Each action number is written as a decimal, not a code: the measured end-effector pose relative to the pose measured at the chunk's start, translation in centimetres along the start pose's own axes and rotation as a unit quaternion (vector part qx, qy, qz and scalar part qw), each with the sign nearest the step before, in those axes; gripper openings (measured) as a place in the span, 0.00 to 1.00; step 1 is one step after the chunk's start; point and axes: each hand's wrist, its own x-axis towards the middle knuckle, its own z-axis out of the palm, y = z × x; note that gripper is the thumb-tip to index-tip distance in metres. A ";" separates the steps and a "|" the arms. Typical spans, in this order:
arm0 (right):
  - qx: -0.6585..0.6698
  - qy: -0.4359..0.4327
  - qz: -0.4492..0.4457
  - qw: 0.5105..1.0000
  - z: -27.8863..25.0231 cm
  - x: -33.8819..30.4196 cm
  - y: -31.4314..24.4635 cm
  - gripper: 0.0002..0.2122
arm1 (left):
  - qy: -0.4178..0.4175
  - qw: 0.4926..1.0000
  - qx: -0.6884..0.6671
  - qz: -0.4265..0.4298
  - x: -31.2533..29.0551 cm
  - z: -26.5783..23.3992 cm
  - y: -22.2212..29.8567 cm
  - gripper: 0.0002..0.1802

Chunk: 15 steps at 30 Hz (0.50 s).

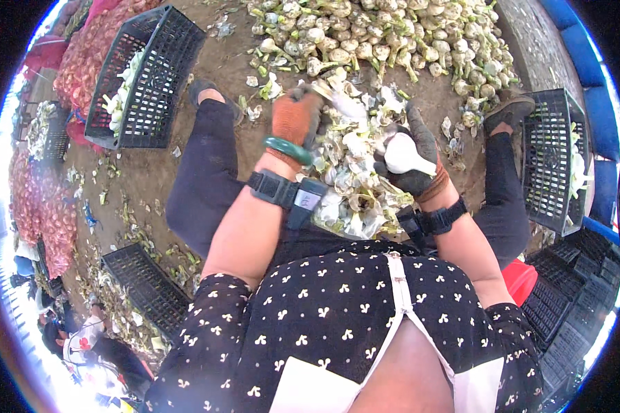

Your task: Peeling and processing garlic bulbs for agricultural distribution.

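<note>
One bulb (400, 153) is in the right hand (418, 160), gloved, its fingers wrapped around it; it sits above the right edge of the peel heap (355, 182). Its neck points right and slightly back toward the body, the long axis slanting that way. The left hand (297, 118), one orange glove, is blurred and looks curled; I cannot tell whether it grips the pale streak (351, 108) beside it. Beyond both hands, at the ground's far edge, lies one garlic pile (386, 34), too many to count. Three single crates stand near: one left (160, 76) and one right (548, 155), both holding garlic, and one behind left (148, 281). The ground (131, 196) is brown, littered with peel. Net sacks (45, 206) line the left side; blue panels (589, 62) the right.
</note>
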 end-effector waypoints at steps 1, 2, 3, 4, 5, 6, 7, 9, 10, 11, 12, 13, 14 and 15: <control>-0.069 0.072 -0.020 0.995 1.1 0.1 0.6 0.19 | -0.081 0.962 0.218 0.139 0.7 -1.4 -1.2 0.14; -0.139 0.146 -0.044 0.978 2.1 0.1 0.8 0.19 | -0.107 0.871 0.383 0.288 0.2 -1.3 -2.0 0.20; -0.162 0.177 -0.055 0.969 2.2 0.2 0.7 0.18 | -0.083 0.855 0.401 0.320 -0.6 -0.9 -2.8 0.21; -0.187 0.206 -0.065 0.958 2.4 0.4 0.6 0.18 | -0.060 0.835 0.419 0.353 -1.4 -0.2 -2.9 0.21; -0.162 0.196 -0.059 0.965 1.8 0.4 0.6 0.17 | -0.076 0.837 0.377 0.390 -2.1 0.3 -2.5 0.21; -0.137 0.186 -0.053 0.971 1.5 0.3 0.8 0.17 | -0.104 0.835 0.389 0.374 -2.8 0.8 -1.8 0.22; -0.220 0.173 -0.052 0.958 2.6 -0.1 1.0 0.19 | -0.119 0.827 0.400 0.377 -2.9 1.2 -1.7 0.21; -0.279 0.164 -0.055 0.945 3.9 0.1 1.5 0.20 | -0.100 0.808 0.423 0.398 -3.2 1.5 -2.0 0.18; -0.310 0.160 -0.062 0.935 4.5 0.1 1.5 0.21 | -0.075 0.796 0.430 0.419 -3.4 1.7 -2.0 0.17; -0.311 0.196 -0.062 0.928 5.1 -0.3 1.4 0.22 | -0.050 0.784 0.436 0.439 -3.5 1.7 -2.0 0.15; -0.346 0.180 -0.035 0.920 5.2 -0.4 0.8 0.23 | -0.053 0.761 0.437 0.476 -3.4 1.6 -1.7 0.14; -0.381 0.168 -0.009 0.909 5.2 -0.9 -0.1 0.23 | -0.060 0.738 0.434 0.514 -3.1 1.7 -1.6 0.14; -0.412 0.152 0.025 0.898 5.8 -0.9 -0.1 0.23 | -0.063 0.716 0.434 0.543 -3.0 1.3 -1.7 0.13; -0.512 0.188 0.094 0.833 7.2 -1.1 -0.6 0.22 | -0.065 0.701 0.460 0.541 -2.9 0.9 -1.6 0.15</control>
